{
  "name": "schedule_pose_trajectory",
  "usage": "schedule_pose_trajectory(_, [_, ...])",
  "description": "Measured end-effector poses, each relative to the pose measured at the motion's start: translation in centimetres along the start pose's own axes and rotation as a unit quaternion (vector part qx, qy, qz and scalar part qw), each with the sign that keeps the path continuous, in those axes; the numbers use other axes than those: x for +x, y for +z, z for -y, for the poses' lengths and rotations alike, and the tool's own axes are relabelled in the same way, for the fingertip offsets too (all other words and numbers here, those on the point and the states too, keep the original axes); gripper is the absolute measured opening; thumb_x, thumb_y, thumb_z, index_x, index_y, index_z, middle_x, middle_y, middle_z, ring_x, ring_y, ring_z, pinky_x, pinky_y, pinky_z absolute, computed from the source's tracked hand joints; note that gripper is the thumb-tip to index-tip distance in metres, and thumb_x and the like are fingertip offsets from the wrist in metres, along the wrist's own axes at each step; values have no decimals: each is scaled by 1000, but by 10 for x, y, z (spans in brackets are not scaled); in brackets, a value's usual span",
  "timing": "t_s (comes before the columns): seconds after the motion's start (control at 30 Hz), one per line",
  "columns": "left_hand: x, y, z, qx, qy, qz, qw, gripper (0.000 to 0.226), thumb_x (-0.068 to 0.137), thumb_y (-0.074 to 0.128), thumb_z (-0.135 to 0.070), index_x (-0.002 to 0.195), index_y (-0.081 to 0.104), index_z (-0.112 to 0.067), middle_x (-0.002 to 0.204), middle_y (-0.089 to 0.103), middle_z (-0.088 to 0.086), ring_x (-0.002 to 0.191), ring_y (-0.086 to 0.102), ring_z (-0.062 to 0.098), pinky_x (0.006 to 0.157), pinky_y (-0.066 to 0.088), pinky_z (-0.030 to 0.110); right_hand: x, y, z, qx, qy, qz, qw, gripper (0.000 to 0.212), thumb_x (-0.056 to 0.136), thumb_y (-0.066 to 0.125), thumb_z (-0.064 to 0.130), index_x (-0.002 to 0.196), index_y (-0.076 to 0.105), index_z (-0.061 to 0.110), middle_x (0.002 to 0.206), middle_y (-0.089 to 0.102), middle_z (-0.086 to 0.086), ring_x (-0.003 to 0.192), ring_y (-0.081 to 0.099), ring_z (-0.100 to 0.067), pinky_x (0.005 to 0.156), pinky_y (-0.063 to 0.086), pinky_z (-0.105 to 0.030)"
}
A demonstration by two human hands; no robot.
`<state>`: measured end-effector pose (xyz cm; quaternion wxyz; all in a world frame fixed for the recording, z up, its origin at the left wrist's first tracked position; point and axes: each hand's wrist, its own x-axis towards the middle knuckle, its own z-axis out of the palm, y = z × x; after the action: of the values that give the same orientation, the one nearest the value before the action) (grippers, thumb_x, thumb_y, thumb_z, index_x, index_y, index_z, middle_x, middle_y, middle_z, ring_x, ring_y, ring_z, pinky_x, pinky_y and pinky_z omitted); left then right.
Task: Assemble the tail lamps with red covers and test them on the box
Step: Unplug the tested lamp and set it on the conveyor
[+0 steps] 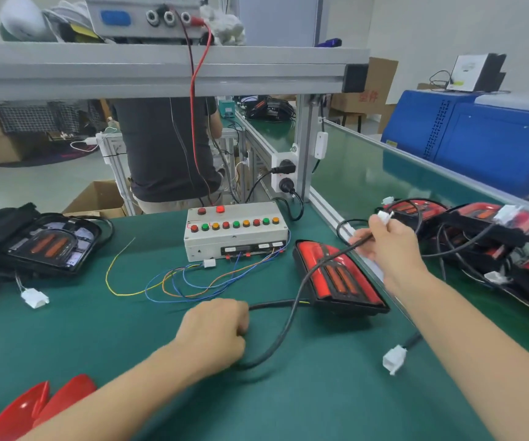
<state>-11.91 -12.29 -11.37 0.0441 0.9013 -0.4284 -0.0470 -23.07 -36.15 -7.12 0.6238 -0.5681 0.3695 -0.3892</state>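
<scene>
A tail lamp with a red cover [336, 276] lies on the green mat, right of the white test box [234, 232]. Its black cable [285, 329] loops across the mat. My right hand [387, 241] holds that cable up near its white connector [384, 215], above the lamp's far end. My left hand [215, 329] rests on the mat as a fist, curled around the cable's lower loop. The box's small white plug [209, 263] trails coloured wires [193, 281] in front of the box.
An uncovered lamp [50, 243] with its white connector [35, 297] lies at the left. Two red covers [34, 409] sit at the near left corner. Several finished lamps [495, 246] pile at the right behind an aluminium rail. Another white connector [393, 359] lies near my right forearm. A person stands behind the bench.
</scene>
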Motion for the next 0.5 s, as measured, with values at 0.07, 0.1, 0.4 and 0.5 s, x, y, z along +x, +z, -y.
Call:
schedule_pose_trajectory(0.07, [7, -1, 12, 2, -15, -48, 999, 30, 80, 50, -13, 105, 54, -29, 106, 57, -9, 102, 57, 20, 71, 40, 28, 3, -12, -13, -133, 26, -25, 990, 20, 99, 47, 17, 91, 57, 2, 79, 60, -11, 65, 59, -19, 74, 57, -37])
schedule_pose_trajectory(0.1, [12, -1, 16, -5, -21, -61, 998, 28, 83, 50, -16, 108, 54, -28, 109, 55, -9, 102, 57, 20, 74, 43, 29, 3, -16, -20, -198, 38, -28, 979, 23, 97, 49, 18, 95, 59, -2, 81, 60, -13, 71, 57, -23, 82, 53, -44])
schedule_pose_trajectory(0.4, [16, -2, -37, -432, 11, -13, 902, 57, 83, 42, -67, 132, 45, -36, 120, 49, -27, 105, 47, -6, 90, 28, 17, -9, -18, -38, -330, 93, 73, 937, 38, 94, 53, 40, 102, 64, 4, 109, 66, -22, 81, 56, -23, 70, 40, -29])
schedule_pose_trajectory(0.5, [23, 3, -57, -478, 41, 77, 874, 48, 71, 61, -71, 112, 39, -59, 106, 52, -41, 92, 48, -25, 79, 31, -1, -12, -17, -39, -242, 140, 113, 953, 29, 88, 63, 39, 98, 63, 13, 101, 71, -16, 93, 67, -26, 90, 52, -36])
